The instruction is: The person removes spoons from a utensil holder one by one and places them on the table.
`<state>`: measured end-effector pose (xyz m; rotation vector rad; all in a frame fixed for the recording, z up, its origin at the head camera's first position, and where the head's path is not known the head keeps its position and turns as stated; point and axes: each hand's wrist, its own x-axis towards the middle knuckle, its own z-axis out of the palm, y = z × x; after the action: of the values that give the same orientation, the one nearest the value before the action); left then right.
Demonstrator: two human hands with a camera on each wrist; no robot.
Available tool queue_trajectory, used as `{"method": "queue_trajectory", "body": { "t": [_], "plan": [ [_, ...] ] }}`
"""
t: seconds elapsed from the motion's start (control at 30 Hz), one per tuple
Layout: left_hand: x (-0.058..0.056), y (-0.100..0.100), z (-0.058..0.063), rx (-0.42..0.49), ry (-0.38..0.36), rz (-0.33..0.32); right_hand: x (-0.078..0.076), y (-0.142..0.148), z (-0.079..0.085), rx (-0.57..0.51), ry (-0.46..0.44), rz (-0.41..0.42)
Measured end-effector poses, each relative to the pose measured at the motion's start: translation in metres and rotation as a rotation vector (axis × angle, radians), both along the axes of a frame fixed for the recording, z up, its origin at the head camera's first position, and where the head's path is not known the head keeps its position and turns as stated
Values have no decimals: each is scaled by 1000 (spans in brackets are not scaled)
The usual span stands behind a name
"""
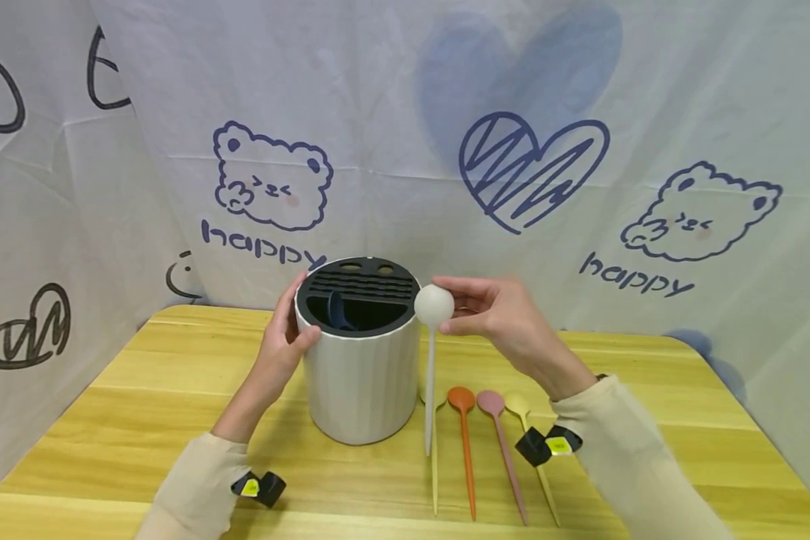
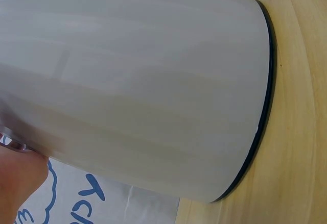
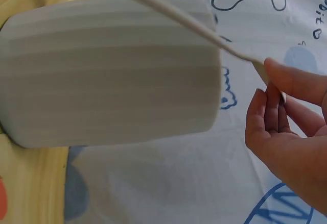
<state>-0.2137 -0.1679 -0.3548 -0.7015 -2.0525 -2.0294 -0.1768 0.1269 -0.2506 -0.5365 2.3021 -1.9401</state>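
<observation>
A white ribbed utensil holder (image 1: pixel 364 382) with a black slotted top (image 1: pixel 359 294) stands upright on the wooden table (image 1: pixel 142 390). My left hand (image 1: pixel 295 330) grips its upper left wall, thumb on the front. In the left wrist view the holder's wall (image 2: pixel 143 81) fills the frame, with a bit of my left hand (image 2: pixel 15 175) at the lower left. My right hand (image 1: pixel 445 304) pinches the bowl of a long white spoon (image 1: pixel 433 306) beside the holder's right rim, handle hanging straight down. The right wrist view shows the spoon's handle (image 3: pixel 173 15) crossing the holder (image 3: pixel 107 66) and my right hand (image 3: pixel 268 73).
A dark blue utensil (image 1: pixel 337 311) stands inside the holder's open slot. Several long spoons lie side by side on the table right of the holder, among them an orange one (image 1: pixel 467 450), a pink one (image 1: pixel 506 454) and a yellow one (image 1: pixel 528 420). Printed cloth walls surround the table.
</observation>
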Motion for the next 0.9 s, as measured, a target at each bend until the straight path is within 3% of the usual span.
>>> {"method": "queue_trajectory", "body": {
  "t": [0.73, 0.9],
  "plan": [
    [-1, -1, -3, 1, 5, 0, -2, 31, -72, 4, -143, 24],
    [-1, -1, -4, 8, 9, -2, -3, 37, -81, -6, -172, 18]
  ]
}}
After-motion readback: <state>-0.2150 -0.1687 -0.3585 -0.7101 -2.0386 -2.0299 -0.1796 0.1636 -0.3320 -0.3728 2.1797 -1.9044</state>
